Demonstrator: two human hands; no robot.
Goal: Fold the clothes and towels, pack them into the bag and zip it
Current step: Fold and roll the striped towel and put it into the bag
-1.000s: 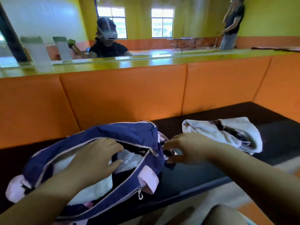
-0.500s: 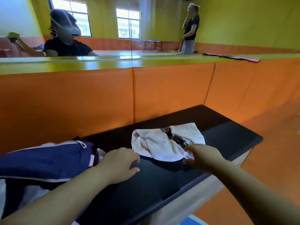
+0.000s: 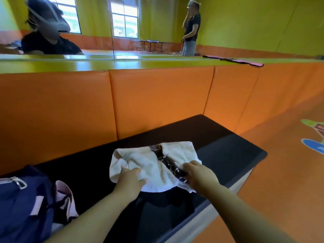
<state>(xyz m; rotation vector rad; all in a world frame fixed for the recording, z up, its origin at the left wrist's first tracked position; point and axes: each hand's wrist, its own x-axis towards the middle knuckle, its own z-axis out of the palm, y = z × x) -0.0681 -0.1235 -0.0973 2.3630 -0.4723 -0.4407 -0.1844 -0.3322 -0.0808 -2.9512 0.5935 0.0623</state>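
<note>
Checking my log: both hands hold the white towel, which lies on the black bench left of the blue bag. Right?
Not quite. In the head view the left hand and right hand hold the white towel on the black bench, but it lies right of the blue bag.

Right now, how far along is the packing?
Done: unclear, only one end of the bag shows. In hand: left hand and right hand are on the white towel, crumpled on the bench. Left: fold it, pack it, zip the bag.
</note>
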